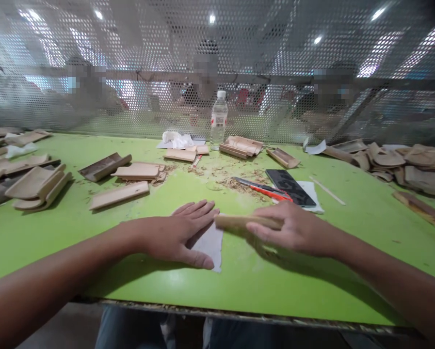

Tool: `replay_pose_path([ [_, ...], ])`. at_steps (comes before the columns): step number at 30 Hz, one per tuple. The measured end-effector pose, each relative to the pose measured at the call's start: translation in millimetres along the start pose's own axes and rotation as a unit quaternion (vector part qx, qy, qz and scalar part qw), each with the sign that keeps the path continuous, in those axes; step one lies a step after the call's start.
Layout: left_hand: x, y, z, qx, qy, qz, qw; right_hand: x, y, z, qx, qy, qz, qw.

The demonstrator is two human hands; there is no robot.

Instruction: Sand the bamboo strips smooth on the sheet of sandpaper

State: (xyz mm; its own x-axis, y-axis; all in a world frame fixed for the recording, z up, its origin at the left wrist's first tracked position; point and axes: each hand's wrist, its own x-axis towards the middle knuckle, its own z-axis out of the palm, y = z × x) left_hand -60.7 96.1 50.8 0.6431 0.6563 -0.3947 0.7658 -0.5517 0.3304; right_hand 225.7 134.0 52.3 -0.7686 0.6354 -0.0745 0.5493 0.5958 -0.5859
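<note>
My left hand [183,232] lies flat on a whitish sheet [212,247] on the green table, fingers stretched and thumb apart. The sheet's right part shows beyond the hand; whether it is paper or sandpaper I cannot tell. My right hand [292,225] is closed around a piece of bamboo [239,222], slightly blurred, whose left end reaches the sheet's upper right edge beside my left fingers. Just beyond the right hand lie an orange utility knife [268,191] and a dark phone [290,186], the phone partly on a white tissue [317,189].
Split bamboo pieces [39,186] lie at the left, with a larger pile [410,160] at the right. Shavings [235,182] are scattered mid-table. A water bottle [219,118] stands by the perforated screen [148,97], behind which people sit. The table's front edge [239,317] is near me.
</note>
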Motion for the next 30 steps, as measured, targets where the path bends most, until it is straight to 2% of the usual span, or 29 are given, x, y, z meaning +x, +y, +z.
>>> replay_pose_path([
  [2, -0.3, -0.1, 0.0, 0.002, 0.0, -0.003, 1.0, 0.3, 0.6, -1.0, -0.031, 0.046, 0.007, 0.998],
  [3, -0.5, -0.2, 0.1, 0.002, -0.002, -0.004, 1.0, 0.2, 0.1, -1.0, -0.029, 0.042, 0.002, 0.999],
  [6, -0.9, -0.2, 0.2, -0.003, -0.009, -0.001, 1.0, -0.7, -2.5, 1.3, 0.036, -0.044, -0.024, 0.998],
  [8, -0.5, 0.2, 0.5, -0.006, -0.009, 0.0, 1.0, -1.0, -2.7, 3.1, 0.065, -0.069, -0.02, 0.995],
  [12, 1.1, 0.9, 1.8, 0.001, -0.001, -0.001, 1.0, -1.4, 0.2, 4.6, 0.027, 0.008, 0.007, 1.0],
  [17, 0.9, 0.2, 3.0, -0.009, 0.001, 0.006, 1.0, -1.4, -0.5, 4.7, 0.038, -0.042, 0.007, 0.998],
  [22, 0.2, 1.0, 2.8, 0.001, 0.001, -0.011, 1.0, 0.6, 2.4, 4.0, -0.003, 0.041, 0.025, 0.999],
  [30, 1.4, 1.2, 3.4, -0.001, -0.001, -0.01, 1.0, 0.9, 3.4, 6.3, -0.016, 0.038, 0.024, 0.999],
])
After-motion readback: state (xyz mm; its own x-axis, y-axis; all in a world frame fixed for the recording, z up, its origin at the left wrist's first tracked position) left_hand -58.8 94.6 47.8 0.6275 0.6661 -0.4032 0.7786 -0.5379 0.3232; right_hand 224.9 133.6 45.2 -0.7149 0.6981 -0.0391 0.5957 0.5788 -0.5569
